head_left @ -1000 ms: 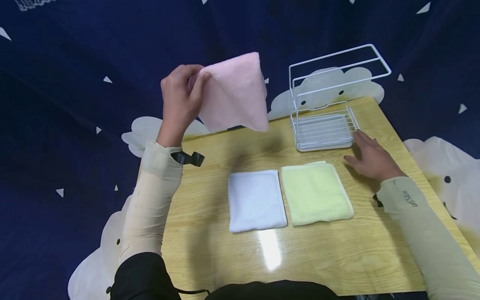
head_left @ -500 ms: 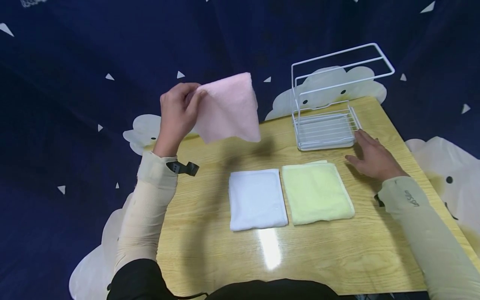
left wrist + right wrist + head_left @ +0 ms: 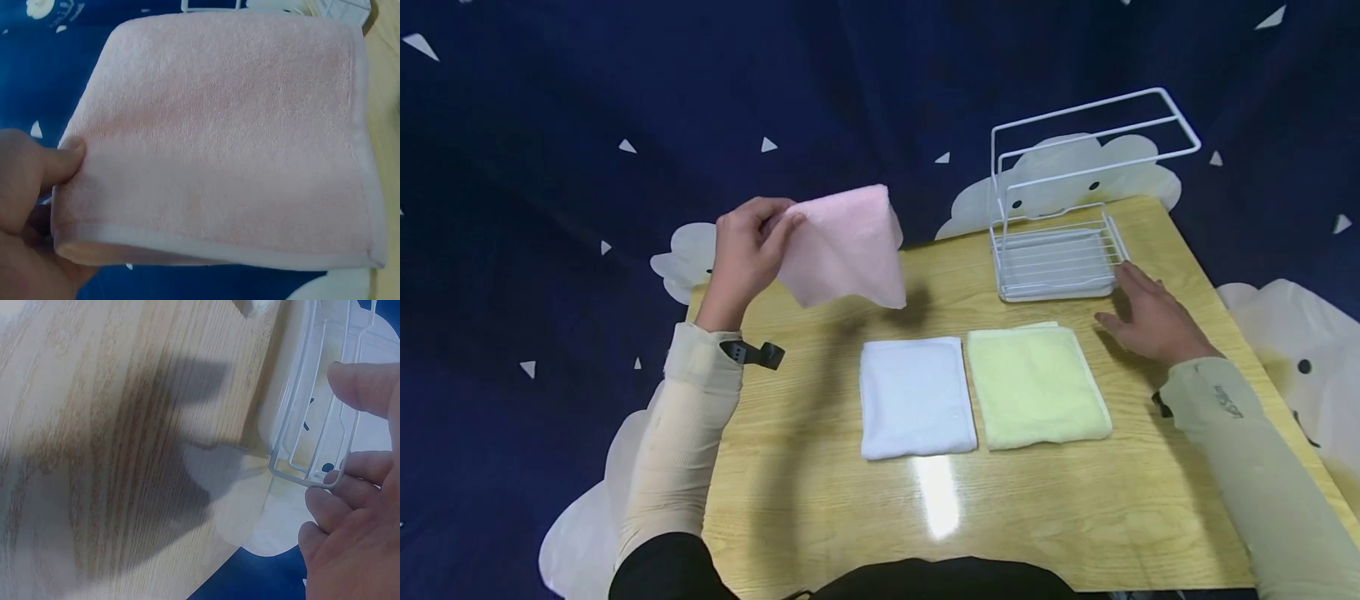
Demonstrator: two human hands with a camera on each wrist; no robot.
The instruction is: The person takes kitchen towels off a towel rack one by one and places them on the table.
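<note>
My left hand (image 3: 751, 250) pinches a folded pink towel (image 3: 848, 250) by its left edge and holds it in the air above the back of the table. The left wrist view has the thumb on the near face of the pink towel (image 3: 219, 137), whose lower corners hang free. At the right, my right hand (image 3: 1161, 319) rests its fingertips against the right end of a white wire rack (image 3: 1060, 260). Its thumb stands apart from the rack in the right wrist view. A folded white towel (image 3: 917, 398) and a folded yellow towel (image 3: 1037, 385) lie side by side on the table.
The wooden table (image 3: 1000, 508) ends at the back just behind the rack, whose tall wire frame rises over a white tray. A dark blue curtain (image 3: 850, 67) with white cloud shapes hangs behind and beside it. Light glares on the front of the tabletop.
My left hand has come down and slightly left with the pink towel. The right hand stays at the rack; both flat towels lie as before.
</note>
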